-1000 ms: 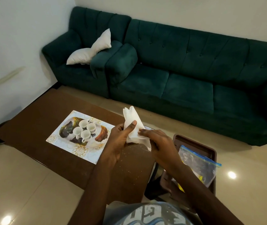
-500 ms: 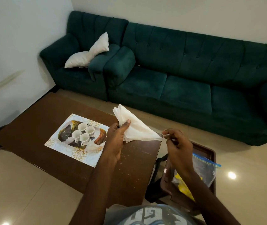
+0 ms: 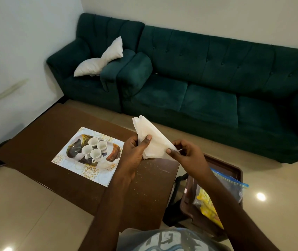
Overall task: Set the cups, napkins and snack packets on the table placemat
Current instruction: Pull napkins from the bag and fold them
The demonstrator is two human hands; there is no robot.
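Seen from the head camera, the left hand is gripping a stack of white napkins above the brown surface, with its thumb pressing on top. The right hand is pinching the stack's near corner. Four white cups are sitting together on the placemat. Yellow snack packets are lying inside a clear bag on a tray beside the surface.

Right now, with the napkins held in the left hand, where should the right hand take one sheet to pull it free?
Pinch the pointed corner of the napkins on the right, coming in from the right, where the right hand now pinches. The left hand clamps the opposite side, thumb across the sheets, so that corner sticks out free and a sheet should probably peel off there.
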